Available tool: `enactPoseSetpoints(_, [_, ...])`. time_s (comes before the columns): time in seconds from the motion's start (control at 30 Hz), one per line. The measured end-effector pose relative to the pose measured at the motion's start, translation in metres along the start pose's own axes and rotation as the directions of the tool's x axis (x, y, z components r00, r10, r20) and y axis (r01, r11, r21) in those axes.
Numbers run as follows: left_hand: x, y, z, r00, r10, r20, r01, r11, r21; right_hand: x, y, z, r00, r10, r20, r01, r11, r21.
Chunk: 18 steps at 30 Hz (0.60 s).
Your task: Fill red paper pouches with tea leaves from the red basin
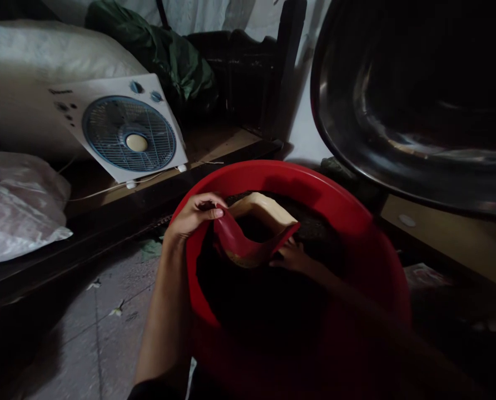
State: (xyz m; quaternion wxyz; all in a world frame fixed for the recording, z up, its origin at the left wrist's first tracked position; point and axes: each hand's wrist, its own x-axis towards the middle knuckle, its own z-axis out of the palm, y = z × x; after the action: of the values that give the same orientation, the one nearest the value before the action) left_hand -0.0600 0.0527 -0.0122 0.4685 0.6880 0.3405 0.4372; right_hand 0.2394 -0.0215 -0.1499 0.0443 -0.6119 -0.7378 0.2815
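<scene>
- The left hand [193,214] is pinching the near edge of a red scoop [248,239], thumb and fingers pressed onto its rim.
- The right hand [292,256] is gripping the scoop's far side from below, fingers curled against it.
- The scoop, smooth plastic with a pale curved handle, is sitting inside a round glossy red basin [356,233] over something dark.
- A shiny metal bowl [398,150] is leaning just behind the basin.
- A white box fan [127,133] is standing on a wooden ledge.

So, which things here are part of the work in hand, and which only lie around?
In use:
- left hand and right hand, both gripping the red shoe
- red basin, under the shoe

Lying about:
- box fan
- large metal bowl
- white sacks
- green cloth
</scene>
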Motion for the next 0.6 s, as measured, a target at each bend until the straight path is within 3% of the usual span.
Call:
enactPoseSetpoints(0.07, [0.001, 0.000, 0.001, 1.000, 0.008, -0.007, -0.008, 0.997, 0.083, -0.008, -0.004, 0.022, 0.977, -0.033, 0.210, 0.087, 0.964, -0.253])
enactPoseSetpoints(0.13, [0.002, 0.001, 0.002, 1.000, 0.030, -0.002, -0.029, 0.994, 0.105, -0.016, -0.001, 0.033, 0.960, -0.045, 0.277, 0.156, 0.905, -0.396])
enactPoseSetpoints(0.2, [0.003, 0.002, 0.003, 0.999, 0.051, 0.001, -0.051, 0.994, 0.095, -0.020, 0.009, 0.032, 0.979, -0.070, 0.189, 0.158, 0.850, -0.502])
enactPoseSetpoints(0.33, [0.002, 0.009, 0.009, 0.995, 0.099, 0.000, -0.097, 0.981, 0.169, -0.017, 0.034, 0.011, 0.998, -0.056, -0.029, 0.027, 0.788, -0.615])
enactPoseSetpoints(0.5, [0.004, 0.011, 0.017, 0.976, 0.216, 0.000, -0.204, 0.919, 0.338, -0.020, 0.038, 0.013, 0.995, -0.099, -0.007, 0.073, 0.770, -0.634])
enactPoseSetpoints(0.6, [0.005, 0.008, 0.021, 0.959, 0.283, -0.025, -0.255, 0.896, 0.364, -0.025, 0.037, 0.022, 0.996, -0.082, 0.028, 0.086, 0.884, -0.459])
